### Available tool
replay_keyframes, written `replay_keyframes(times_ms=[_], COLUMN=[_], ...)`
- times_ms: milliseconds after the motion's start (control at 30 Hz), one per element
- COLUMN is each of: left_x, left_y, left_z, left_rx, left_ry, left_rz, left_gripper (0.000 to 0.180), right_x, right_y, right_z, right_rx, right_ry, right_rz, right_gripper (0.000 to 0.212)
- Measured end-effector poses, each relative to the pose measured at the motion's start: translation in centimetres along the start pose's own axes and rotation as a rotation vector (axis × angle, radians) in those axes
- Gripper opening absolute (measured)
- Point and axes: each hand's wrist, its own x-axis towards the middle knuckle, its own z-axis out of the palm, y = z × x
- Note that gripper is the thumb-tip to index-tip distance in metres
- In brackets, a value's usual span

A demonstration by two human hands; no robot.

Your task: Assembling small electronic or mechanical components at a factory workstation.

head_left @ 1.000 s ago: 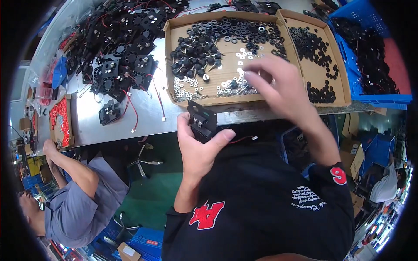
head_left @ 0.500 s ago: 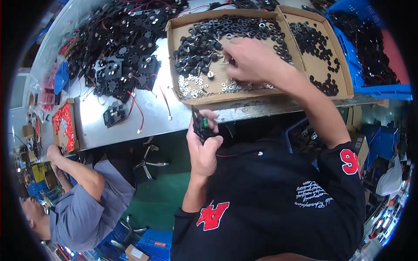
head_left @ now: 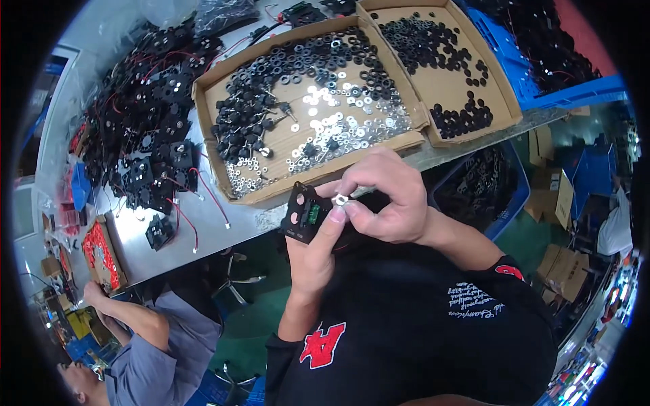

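Observation:
My left hand [head_left: 311, 265] grips a flat black plastic panel [head_left: 302, 229] with round holes. A green connector block [head_left: 313, 214] shows on the panel. Thumb and index finger of my right hand [head_left: 393, 196] pinch a small silvery nut [head_left: 340, 200] just beside the panel's right edge. My left thumb tip is close to the nut; whether it touches is hard to tell. Both hands are in front of a shallow cardboard tray [head_left: 211, 152], which holds black knob-like parts with metal shafts [head_left: 247, 122], black rings [head_left: 291, 64] and silvery washers [head_left: 352, 128].
A second cardboard tray [head_left: 501, 111] of black caps adjoins on the right, beside a blue crate [head_left: 542, 98]. Black panels with red wires [head_left: 145, 122] pile up on the metal table [head_left: 152, 260]. At lower left, a person [head_left: 159, 338] reaches to a box of red parts [head_left: 101, 254].
My right hand has left the tray and come down to my left hand, now with a nut. The panel has turned to show its holed face. The whole view has shifted.

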Motion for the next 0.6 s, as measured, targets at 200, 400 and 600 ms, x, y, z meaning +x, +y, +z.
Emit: replay_keyframes(times_ms=[200, 400, 600], left_x=[0.8, 0.2, 0.1], left_y=[-1.1, -0.7, -0.4], left_z=[1.7, -0.2, 0.0], left_rx=[-0.008, 0.237, 0.238], left_ry=[0.202, 0.186, 0.13], left_rz=[0.085, 0.212, 0.141], left_gripper=[0.03, 0.027, 0.028], right_x=[-0.8, 3.4, 5.8], right_y=[0.6, 4.2, 12.9], right_z=[0.2, -7.6, -15.2], right_rx=[-0.069, -0.597, -0.912], right_ry=[0.089, 0.125, -0.024], right_rz=[0.044, 0.141, 0.386], right_gripper=[0.018, 0.018, 0.025])
